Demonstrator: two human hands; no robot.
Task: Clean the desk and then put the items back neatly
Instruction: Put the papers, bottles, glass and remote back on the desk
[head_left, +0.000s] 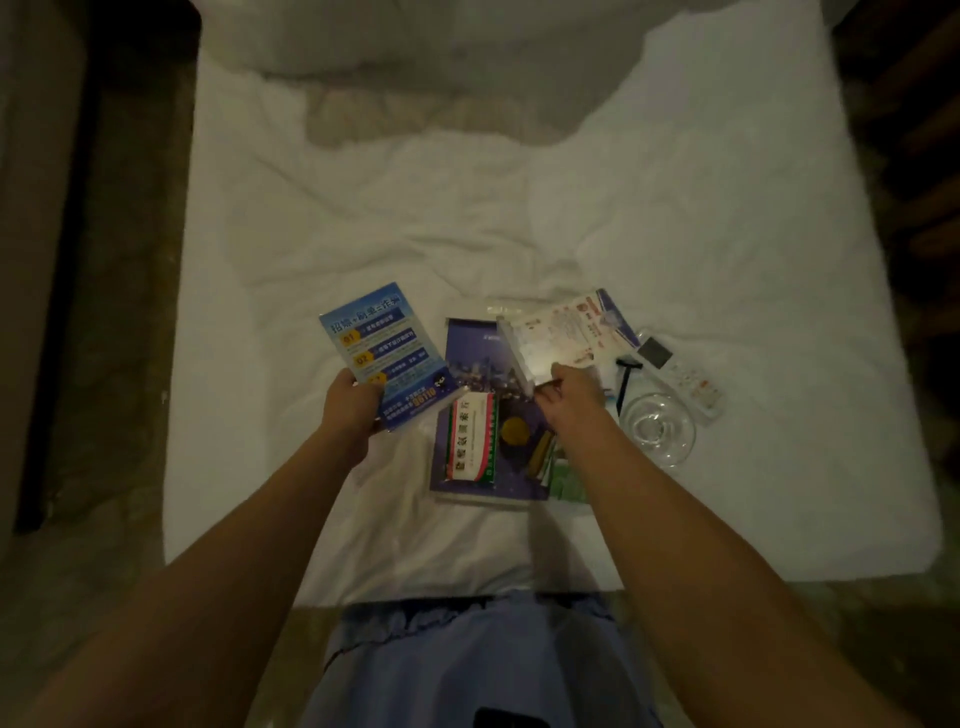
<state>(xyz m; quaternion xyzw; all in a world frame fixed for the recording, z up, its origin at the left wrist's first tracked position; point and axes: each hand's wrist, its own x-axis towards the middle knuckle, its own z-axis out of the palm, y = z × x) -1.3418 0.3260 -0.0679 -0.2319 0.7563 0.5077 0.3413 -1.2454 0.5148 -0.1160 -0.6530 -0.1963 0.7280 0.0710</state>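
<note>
My left hand (353, 408) grips a blue leaflet (387, 353) by its lower left corner and holds it lifted over the white bed sheet (415, 218). My right hand (569, 397) pinches the lower edge of a white and red printed sheet (563, 338), raised at a tilt. Between the hands lies a dark blue booklet (480, 364). On it rest a white and green box (471, 441), a round yellow object (515, 431) and a brown stick-like item (540, 454).
To the right lie a clear glass bowl (657, 428), a white remote control (685, 379) and a black-handled razor (626, 382). A rumpled duvet (441, 78) covers the far end of the bed. Dark floor runs along the left side.
</note>
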